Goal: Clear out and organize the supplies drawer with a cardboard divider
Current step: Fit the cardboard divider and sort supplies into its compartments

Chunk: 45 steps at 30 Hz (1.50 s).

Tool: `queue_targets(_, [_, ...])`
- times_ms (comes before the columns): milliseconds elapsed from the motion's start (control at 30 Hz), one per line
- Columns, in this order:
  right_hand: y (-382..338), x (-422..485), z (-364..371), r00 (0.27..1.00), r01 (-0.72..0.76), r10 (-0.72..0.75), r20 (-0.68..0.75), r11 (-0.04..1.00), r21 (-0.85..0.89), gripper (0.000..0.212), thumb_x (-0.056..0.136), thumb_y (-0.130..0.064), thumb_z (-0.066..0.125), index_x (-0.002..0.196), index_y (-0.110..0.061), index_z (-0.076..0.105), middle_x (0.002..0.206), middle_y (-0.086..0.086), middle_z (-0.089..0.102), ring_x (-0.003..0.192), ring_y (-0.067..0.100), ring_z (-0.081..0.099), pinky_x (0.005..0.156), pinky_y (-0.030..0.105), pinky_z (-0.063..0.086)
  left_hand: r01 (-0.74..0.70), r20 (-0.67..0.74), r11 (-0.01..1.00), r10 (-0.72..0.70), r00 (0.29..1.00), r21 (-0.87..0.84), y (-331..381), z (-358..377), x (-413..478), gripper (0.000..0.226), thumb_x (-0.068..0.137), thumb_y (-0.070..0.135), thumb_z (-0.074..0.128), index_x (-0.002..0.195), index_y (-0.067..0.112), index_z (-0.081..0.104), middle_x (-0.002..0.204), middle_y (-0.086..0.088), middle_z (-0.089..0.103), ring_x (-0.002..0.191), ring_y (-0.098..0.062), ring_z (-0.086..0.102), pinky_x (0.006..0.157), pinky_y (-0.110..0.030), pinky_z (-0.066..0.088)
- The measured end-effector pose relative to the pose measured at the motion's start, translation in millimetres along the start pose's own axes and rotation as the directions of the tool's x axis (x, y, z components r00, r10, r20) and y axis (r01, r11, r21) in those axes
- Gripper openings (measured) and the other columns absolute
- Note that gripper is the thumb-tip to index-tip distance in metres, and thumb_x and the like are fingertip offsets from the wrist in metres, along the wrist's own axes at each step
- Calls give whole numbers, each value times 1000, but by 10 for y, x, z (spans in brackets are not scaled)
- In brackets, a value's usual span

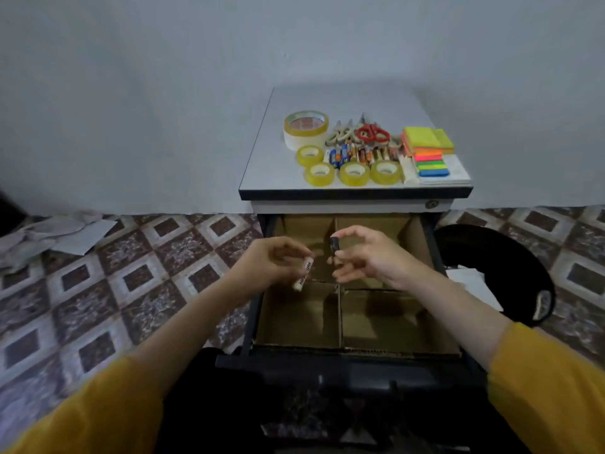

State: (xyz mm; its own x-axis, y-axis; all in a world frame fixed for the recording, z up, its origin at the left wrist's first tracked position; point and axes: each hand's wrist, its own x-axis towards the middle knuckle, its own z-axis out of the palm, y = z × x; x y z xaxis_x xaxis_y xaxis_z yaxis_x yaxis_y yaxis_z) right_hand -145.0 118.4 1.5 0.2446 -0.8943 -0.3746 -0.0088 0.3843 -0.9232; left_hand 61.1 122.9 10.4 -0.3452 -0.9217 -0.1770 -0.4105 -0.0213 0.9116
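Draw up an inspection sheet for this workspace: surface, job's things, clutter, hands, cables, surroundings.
Surface: cabinet top carries tape rolls, scissors, batteries and sticky notes, grouped together.
Job's things: drawer pulled open; cardboard divider sits inside, forming four compartments.
Clutter: loose papers lie at left; black bin with paper at right.
Hands: left hand holds a white tube; right hand pinches a small dark piece; both over the drawer.
Cables: nothing seen.
Surroundings: plain wall, patterned floor tiles.
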Motion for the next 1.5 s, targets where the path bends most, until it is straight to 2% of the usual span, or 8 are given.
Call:
queue_targets(167, [242, 165, 60, 998, 9, -26, -48, 947, -321, 32, 86, -1, 61, 113, -17, 54, 86, 8, 68, 65, 14, 64, 55, 22, 53, 136, 223, 934, -217, 950, 330, -284, 74, -14, 33, 77, 6, 73, 107, 15, 65, 91, 8, 66, 79, -5, 67, 77, -15, 53])
queue_targets(333, [296, 426, 61, 989, 70, -116, -89, 911, -406, 25, 85, -4, 63, 107, -14, 59, 76, 2, 66, 65, 8, 63, 63, 23, 53, 14, 409, 842, -276, 870, 539, -445, 164, 223, 28, 81, 6, 70, 108, 12, 67, 96, 1, 66, 88, -9, 62, 82, -21, 52])
queue_targets(433, [282, 596, 25, 992, 76, -111, -60, 905, -420, 24, 84, -2, 63, 105, -13, 59, 77, 3, 65, 64, 9, 62, 56, 19, 53, -67, 467, 770, -312, 828, 634, -573, 222, 394, 26, 83, 2, 64, 108, 9, 66, 104, -5, 68, 88, -9, 61, 75, -17, 49])
queue_targets(567, [283, 761, -51, 996, 68, -85, -25, 916, -394, 22, 80, -1, 66, 96, -16, 61, 80, 3, 65, 65, 10, 64, 51, 17, 54, -238, 513, 563, -401, 759, 792, -766, 305, 539, 32, 81, -2, 61, 110, 9, 66, 109, -9, 63, 98, -23, 58, 84, -34, 50])
queue_targets(700, [309, 781, -80, 998, 55, -61, -3, 920, -389, 25, 80, -1, 66, 101, -14, 61, 80, 5, 66, 67, 11, 64, 54, 17, 54, -306, 517, 448, -492, 700, 840, -864, 396, 582, 24, 78, -4, 66, 101, 3, 65, 108, -13, 59, 92, -28, 58, 76, -36, 50])
queue_targets(933, [305, 779, -83, 999, 48, -46, 15, 936, -350, 23, 80, 1, 65, 93, -18, 61, 80, 7, 63, 66, 13, 62, 52, 17, 53, -340, 498, 376, -507, 703, 862, -865, 472, 588, 13, 87, 5, 60, 99, 2, 63, 106, -14, 62, 94, -28, 59, 70, -30, 42])
queue_targets(1300, [282, 717, -41, 999, 44, -51, -6, 908, -418, 23, 81, -3, 64, 97, -20, 61, 83, 2, 63, 70, 8, 62, 59, 17, 54, -428, 466, 199, -516, 719, 881, -790, 534, 530, 25, 95, 3, 42, 117, 4, 55, 120, -14, 56, 105, -30, 57, 75, -33, 44])
queue_targets(1500, [236, 629, -2, 999, 29, -39, -23, 946, -324, 23, 75, -7, 70, 94, -20, 65, 78, -2, 70, 55, 2, 62, 43, 13, 42, -438, 455, 148, -451, 768, 887, -683, 501, 391, 24, 96, 7, 41, 114, 6, 57, 118, -11, 58, 105, -27, 58, 84, -34, 45])
